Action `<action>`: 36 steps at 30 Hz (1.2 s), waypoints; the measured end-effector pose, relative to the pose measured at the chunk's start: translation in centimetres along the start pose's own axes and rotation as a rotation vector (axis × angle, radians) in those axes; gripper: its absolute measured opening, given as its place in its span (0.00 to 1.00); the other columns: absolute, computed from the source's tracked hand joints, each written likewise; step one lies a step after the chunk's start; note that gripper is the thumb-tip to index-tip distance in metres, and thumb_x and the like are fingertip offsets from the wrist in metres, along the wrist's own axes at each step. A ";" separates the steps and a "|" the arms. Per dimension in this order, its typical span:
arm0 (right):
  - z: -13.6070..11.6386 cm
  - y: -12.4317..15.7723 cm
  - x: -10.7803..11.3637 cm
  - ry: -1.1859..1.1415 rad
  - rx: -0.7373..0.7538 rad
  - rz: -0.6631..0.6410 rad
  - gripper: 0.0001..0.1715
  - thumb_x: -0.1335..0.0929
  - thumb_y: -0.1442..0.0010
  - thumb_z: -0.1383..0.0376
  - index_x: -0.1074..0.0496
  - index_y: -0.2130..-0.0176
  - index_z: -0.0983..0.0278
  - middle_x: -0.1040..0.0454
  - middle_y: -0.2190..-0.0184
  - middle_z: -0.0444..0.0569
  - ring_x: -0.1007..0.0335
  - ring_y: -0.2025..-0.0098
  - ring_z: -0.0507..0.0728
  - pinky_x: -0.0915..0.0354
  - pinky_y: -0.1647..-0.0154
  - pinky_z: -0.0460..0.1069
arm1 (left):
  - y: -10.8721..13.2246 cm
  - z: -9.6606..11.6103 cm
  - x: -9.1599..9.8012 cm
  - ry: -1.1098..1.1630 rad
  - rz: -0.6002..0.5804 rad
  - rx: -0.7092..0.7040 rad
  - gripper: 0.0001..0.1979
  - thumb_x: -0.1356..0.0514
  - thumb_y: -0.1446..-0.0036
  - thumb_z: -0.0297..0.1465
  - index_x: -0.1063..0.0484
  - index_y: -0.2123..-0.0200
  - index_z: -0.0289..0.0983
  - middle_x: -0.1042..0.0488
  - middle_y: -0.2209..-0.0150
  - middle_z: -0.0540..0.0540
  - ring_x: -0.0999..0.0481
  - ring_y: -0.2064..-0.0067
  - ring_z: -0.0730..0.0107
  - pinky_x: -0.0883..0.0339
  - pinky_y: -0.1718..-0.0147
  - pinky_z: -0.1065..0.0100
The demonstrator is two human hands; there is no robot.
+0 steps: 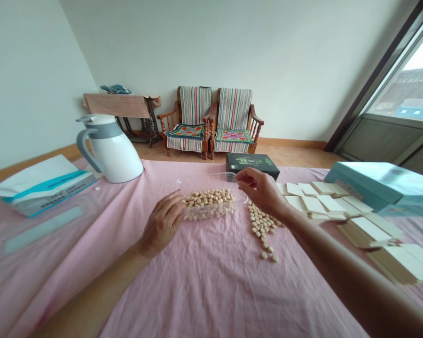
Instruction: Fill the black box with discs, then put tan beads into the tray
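A clear plastic box (207, 212) holding many small beige pieces (209, 198), rounded like tiny blocks or candies, lies on the pink cloth. My left hand (165, 218) grips the left end of this box, thumb toward the near side and fingers along the rim. Over its right end, my right hand (259, 188) has thumb and fingers pinched together; what is between them is too small or hidden to make out. Loose beige pieces (262, 223) spread over the cloth below my right hand and are partly covered by it.
A white jug (116, 155), a blue-and-white bag (52, 185) and a clear lid (45, 227) are at left. Behind my right hand lies a black box (252, 162). White card stacks (324, 204) and a teal box (380, 185) stand at right. Two armchairs (197, 122) are beyond.
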State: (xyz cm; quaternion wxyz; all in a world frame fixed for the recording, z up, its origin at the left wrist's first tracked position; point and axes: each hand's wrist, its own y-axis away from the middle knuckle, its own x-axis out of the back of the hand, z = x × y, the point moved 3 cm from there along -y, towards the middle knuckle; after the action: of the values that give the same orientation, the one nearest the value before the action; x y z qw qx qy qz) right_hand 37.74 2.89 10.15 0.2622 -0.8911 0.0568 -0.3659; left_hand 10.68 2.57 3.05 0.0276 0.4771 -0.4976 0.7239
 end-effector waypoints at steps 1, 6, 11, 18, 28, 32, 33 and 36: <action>0.7 0.7 0.6 0.026 -0.013 -0.005 0.08 0.37 0.46 0.69 0.29 0.66 0.64 0.28 0.74 0.44 0.34 0.73 0.50 0.40 0.72 0.44 | 0.0 0.0 0.0 0.004 0.005 0.001 0.06 0.47 0.39 0.26 0.32 0.59 0.37 0.29 0.49 0.42 0.37 0.40 0.59 0.38 0.42 0.53; 4.6 5.8 2.0 0.330 -0.063 -0.327 0.07 0.38 0.50 0.73 0.35 0.76 0.63 0.34 0.80 0.42 0.41 0.78 0.50 0.49 0.76 0.45 | -0.1 0.2 -0.1 0.010 0.024 -0.001 0.06 0.46 0.39 0.26 0.33 0.59 0.38 0.29 0.51 0.43 0.37 0.40 0.60 0.37 0.43 0.53; 7.5 10.4 0.9 0.460 -0.133 -0.390 0.08 0.39 0.53 0.76 0.39 0.76 0.63 0.31 0.75 0.47 0.38 0.73 0.52 0.49 0.73 0.46 | 0.0 0.0 -0.2 0.007 0.015 0.005 0.06 0.46 0.40 0.25 0.34 0.59 0.38 0.29 0.50 0.43 0.37 0.40 0.60 0.38 0.43 0.52; 5.4 8.6 1.8 0.386 -0.112 -0.277 0.08 0.39 0.52 0.75 0.38 0.75 0.63 0.34 0.76 0.45 0.40 0.74 0.51 0.47 0.73 0.46 | 0.0 0.2 -0.3 0.032 0.040 0.035 0.08 0.46 0.39 0.25 0.35 0.56 0.37 0.35 0.44 0.40 0.41 0.38 0.59 0.39 0.41 0.52; -2.0 0.2 -1.7 0.029 0.049 -0.057 0.07 0.36 0.48 0.71 0.30 0.66 0.64 0.29 0.71 0.45 0.35 0.72 0.49 0.39 0.70 0.44 | 0.2 0.2 -0.2 0.055 0.040 0.019 0.09 0.46 0.39 0.24 0.35 0.55 0.36 0.33 0.47 0.39 0.41 0.38 0.58 0.39 0.41 0.52; -1.0 1.2 -0.6 0.027 0.015 -0.040 0.07 0.37 0.45 0.70 0.31 0.66 0.64 0.29 0.72 0.45 0.34 0.72 0.49 0.40 0.70 0.44 | 0.2 0.2 -0.3 0.058 0.043 0.016 0.09 0.46 0.39 0.25 0.35 0.55 0.36 0.33 0.48 0.40 0.41 0.38 0.58 0.39 0.41 0.53; -0.3 1.8 -0.1 0.066 -0.003 -0.073 0.06 0.37 0.45 0.70 0.31 0.68 0.64 0.30 0.74 0.44 0.35 0.73 0.49 0.42 0.70 0.44 | 0.2 0.1 -0.4 0.059 0.045 0.019 0.09 0.46 0.39 0.25 0.35 0.55 0.36 0.32 0.48 0.40 0.41 0.38 0.58 0.39 0.41 0.53; 2.0 4.3 1.1 0.245 -0.037 -0.269 0.06 0.38 0.48 0.73 0.35 0.72 0.63 0.32 0.77 0.43 0.39 0.75 0.49 0.47 0.73 0.44 | 0.3 0.0 -0.5 0.062 0.045 0.030 0.09 0.45 0.39 0.25 0.35 0.55 0.37 0.32 0.48 0.41 0.42 0.37 0.58 0.39 0.41 0.53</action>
State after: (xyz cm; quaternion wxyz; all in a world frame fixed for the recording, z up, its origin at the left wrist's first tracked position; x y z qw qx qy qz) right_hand 40.34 -0.24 7.48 0.1857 -0.8441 -0.0245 -0.5023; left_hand 10.84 2.66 2.50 0.0197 0.4434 -0.4961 0.7462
